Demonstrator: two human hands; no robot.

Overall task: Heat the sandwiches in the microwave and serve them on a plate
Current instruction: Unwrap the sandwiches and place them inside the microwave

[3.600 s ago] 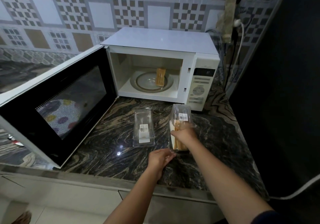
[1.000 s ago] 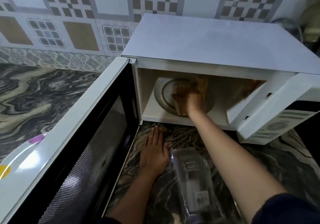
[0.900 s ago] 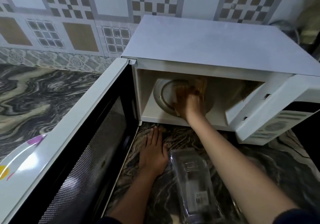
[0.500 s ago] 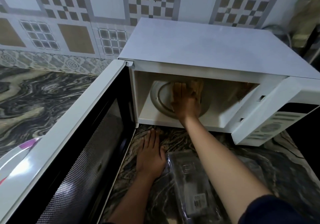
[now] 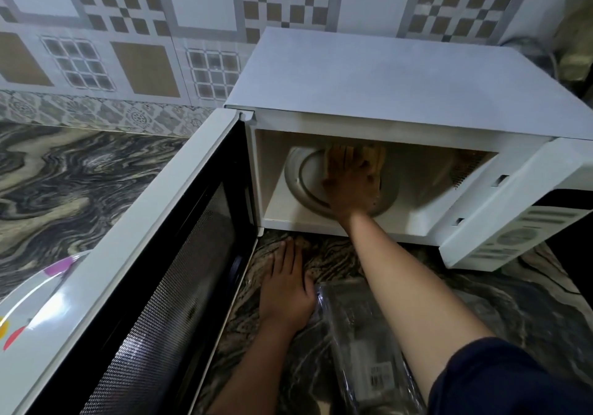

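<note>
Loading step: the person was placing sandwiches on the dish inside the microwave point(image 5: 369, 84); heating had not started, judged from the open door.
Next move: likely needs the right hand pulled clear, then the door swung shut.
Plate: spotted plate point(image 5: 30, 302) sat far left on the counter point(image 5: 64, 183), partly hidden behind the door, nothing on it that showed.
Door: microwave door point(image 5: 144, 286) stood wide open, swung left.
Left hand: left hand point(image 5: 287, 289) lay flat, fingers spread, palm down on the counter, touching the edge of the plastic box point(image 5: 362, 350); held nothing.
Dish: round dish point(image 5: 305, 177) sat on the oven floor.
Sandwiches: sandwiches point(image 5: 343, 153) stood on the dish, mostly hidden.
Right hand: right hand point(image 5: 351, 186) was inside the oven, fingers extended over the sandwiches; gripping or just resting, could not tell.
</note>
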